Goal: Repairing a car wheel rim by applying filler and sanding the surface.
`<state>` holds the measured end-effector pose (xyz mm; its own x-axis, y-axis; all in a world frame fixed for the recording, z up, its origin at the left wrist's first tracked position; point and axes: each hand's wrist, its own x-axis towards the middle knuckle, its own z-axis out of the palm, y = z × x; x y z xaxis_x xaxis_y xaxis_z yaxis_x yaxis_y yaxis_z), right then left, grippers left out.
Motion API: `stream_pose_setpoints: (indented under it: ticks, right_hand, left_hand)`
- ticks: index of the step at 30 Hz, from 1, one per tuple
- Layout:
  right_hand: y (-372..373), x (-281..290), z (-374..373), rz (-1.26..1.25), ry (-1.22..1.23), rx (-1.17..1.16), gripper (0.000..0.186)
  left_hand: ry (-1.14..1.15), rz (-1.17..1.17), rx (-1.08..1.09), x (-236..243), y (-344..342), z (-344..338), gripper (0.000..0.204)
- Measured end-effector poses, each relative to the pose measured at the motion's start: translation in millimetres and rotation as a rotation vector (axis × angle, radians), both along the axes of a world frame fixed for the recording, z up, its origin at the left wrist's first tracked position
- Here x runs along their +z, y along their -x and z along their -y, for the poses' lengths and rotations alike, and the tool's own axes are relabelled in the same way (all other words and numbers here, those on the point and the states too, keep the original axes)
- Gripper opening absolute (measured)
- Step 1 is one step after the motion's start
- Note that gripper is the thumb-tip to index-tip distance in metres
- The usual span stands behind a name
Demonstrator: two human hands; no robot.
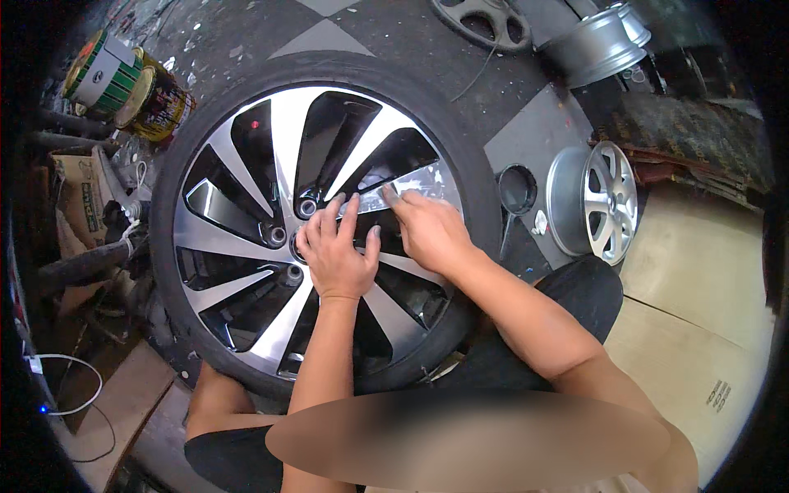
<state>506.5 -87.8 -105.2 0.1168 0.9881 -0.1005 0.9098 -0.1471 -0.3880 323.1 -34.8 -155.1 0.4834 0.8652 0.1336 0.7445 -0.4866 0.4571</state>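
A large tyre [323, 71] on an alloy wheel with polished and black spokes [287, 140] lies flat in front of me. My left hand [337, 263] rests over the hub with fingers spread, its fingertips touching the spoke area. To its right, my right hand [429, 230] has curled fingers pressed near a spoke covered by a crinkled, shiny patch [419, 185], perhaps film; whether it grips anything is hidden. A small red spot [255, 125] shows at the upper left of the wheel.
Paint cans [107, 78] and cardboard [90, 197] lie left, near cables [99, 382]. A grey rim [559, 197] and a round dark tool [516, 189] sit right, beside flat cardboard [682, 263]. Another rim [596, 57] and a dark spoked part [485, 20] lie at the top.
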Motion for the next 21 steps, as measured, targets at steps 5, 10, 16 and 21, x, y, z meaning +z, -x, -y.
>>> stream_pose_setpoints:
  ticks: [5,10,16,21]
  right_hand:
    - [4,-2,7,-0.012,0.018,-0.039,0.056]
    - [0,1,-4,0.018,0.071,-0.023,0.059]
    - [5,3,0,0.113,0.067,0.027,0.061]
    - [0,-3,6,0.057,-0.021,0.031,0.058]
  left_hand:
    - [-0.001,0.013,-0.008,-1,1,-1,0.062]
    - [0.011,0.010,-0.018,-1,0,0,0.063]
    - [0.006,0.000,-0.007,0,0,-1,0.062]
    - [-0.010,-0.002,-0.005,-4,-1,-1,0.063]
